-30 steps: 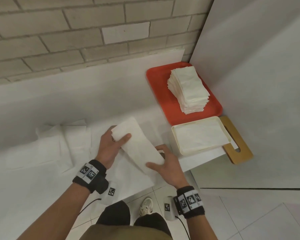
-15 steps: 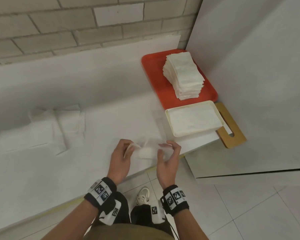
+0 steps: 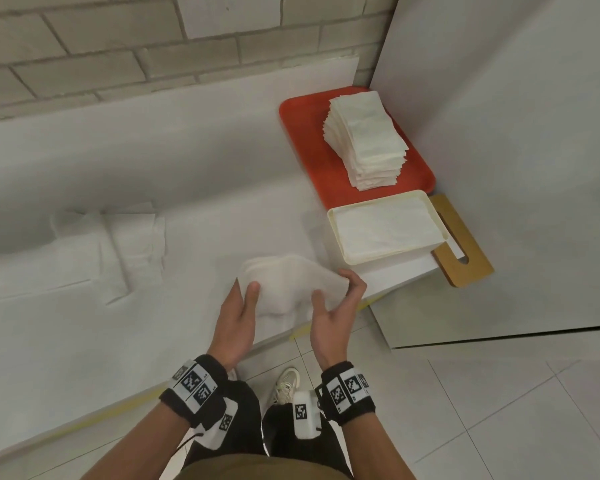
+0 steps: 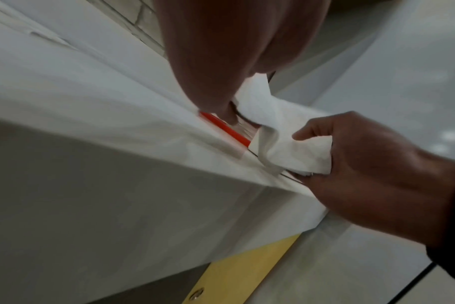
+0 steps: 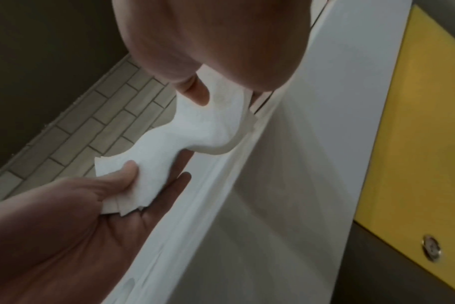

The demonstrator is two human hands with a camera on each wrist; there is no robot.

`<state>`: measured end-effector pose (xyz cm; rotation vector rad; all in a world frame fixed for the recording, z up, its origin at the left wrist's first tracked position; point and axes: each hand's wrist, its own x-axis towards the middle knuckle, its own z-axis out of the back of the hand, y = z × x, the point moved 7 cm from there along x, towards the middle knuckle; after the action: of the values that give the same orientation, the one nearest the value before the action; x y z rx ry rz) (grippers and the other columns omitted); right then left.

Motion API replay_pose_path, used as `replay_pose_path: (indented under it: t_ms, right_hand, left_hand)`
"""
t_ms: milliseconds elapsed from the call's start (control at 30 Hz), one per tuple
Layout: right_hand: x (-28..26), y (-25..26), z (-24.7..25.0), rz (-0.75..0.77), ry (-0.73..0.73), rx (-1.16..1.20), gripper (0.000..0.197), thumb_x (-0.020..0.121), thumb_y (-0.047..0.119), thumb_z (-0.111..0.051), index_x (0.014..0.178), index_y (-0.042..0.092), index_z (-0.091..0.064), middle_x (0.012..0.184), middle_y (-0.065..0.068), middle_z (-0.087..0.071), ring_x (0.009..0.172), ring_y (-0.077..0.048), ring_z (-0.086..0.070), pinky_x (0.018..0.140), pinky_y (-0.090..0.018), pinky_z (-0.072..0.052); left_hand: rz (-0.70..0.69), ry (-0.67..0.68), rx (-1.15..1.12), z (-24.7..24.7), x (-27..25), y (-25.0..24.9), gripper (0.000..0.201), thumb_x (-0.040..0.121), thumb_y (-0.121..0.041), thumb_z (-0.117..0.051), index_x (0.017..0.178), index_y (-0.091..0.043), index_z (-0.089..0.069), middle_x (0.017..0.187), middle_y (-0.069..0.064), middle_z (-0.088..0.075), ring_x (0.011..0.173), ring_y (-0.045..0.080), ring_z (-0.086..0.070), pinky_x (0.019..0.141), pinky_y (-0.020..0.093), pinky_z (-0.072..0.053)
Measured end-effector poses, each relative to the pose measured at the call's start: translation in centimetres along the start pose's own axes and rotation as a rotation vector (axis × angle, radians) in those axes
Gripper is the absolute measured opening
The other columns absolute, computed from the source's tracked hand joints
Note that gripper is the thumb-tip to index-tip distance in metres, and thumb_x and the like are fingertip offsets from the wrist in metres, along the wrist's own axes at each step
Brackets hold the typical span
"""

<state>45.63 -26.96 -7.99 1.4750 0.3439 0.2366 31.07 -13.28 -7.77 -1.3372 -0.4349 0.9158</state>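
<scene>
Right at the front edge of the desk (image 3: pixel 118 341), the white napkin (image 3: pixel 291 285) is hanging crumpled just above the surface, held at both ends. So the left grip (image 3: pixel 238 323) is pinching one end under the thumb, and the right grip (image 3: pixel 333 320) is curling its fingers round the other. Further back, a napkin stack (image 3: pixel 364 140) is sitting on a red tray (image 3: pixel 302 140), with a cream box (image 3: pixel 334 233) just in front.

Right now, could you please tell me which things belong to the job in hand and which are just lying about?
In the job: napkin, held by left hand and right hand; probably napkin stack and cream box.
Lying about: loose sheets, red tray, wooden board.
</scene>
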Motion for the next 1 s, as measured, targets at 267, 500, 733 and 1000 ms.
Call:
replay_pose_path:
  t_ms: [267, 500, 733, 1000]
  right_hand:
    - [1.1, -1.6, 2.3, -0.041, -0.052, -0.370, 0.016, 0.107, 0.022, -0.066, 0.102, 0.030, -0.052, 0.102, 0.008, -0.066, 0.093, -0.002, -0.063, 0.075, -0.020, -0.048]
    - [1.2, -2.2, 2.7, -0.086, -0.047, -0.429, 0.015, 0.105, 0.027, -0.069, 0.100, 0.020, -0.058, 0.088, 0.008, -0.068, 0.076, -0.016, -0.070, 0.066, -0.026, -0.054]
    - [0.3, -2.2, 3.4, -0.174, -0.070, -0.321, 0.010, 0.105, 0.020, -0.068, 0.106, 0.018, -0.058, 0.083, 0.003, -0.075, 0.067, -0.007, -0.073, 0.060, -0.015, -0.055]
    - [-0.7, -2.3, 4.2, -0.078, -0.040, -0.513, 0.016, 0.100, 0.027, -0.073, 0.106, 0.020, -0.060, 0.103, 0.005, -0.063, 0.089, -0.014, -0.062, 0.080, -0.034, -0.053]
  left_hand:
    - [0.183, -0.148, 0.000, 3.2, 1.6, 3.4, 0.027, 0.114, -0.038, -0.046, 0.123, -0.020, -0.064, 0.109, -0.002, -0.076, 0.107, 0.022, -0.072, 0.088, 0.034, -0.056]
    - [0.160, -0.239, 0.154, 5.1, 1.7, 3.9, 0.024, 0.108, -0.007, -0.049, 0.108, -0.023, -0.066, 0.096, -0.001, -0.073, 0.080, 0.016, -0.064, 0.074, 0.026, -0.051]
    - [0.360, -0.266, -0.046, 4.0, 1.7, 5.0, 0.046, 0.083, -0.063, -0.083, 0.111, -0.031, -0.068, 0.130, -0.007, -0.065, 0.127, 0.014, -0.059, 0.105, 0.051, -0.057]
    - [0.245, -0.243, 0.068, 3.7, 1.6, 3.7, 0.019, 0.083, -0.027, -0.092, 0.095, -0.026, -0.077, 0.112, -0.009, -0.075, 0.111, 0.012, -0.066, 0.095, 0.030, -0.053]
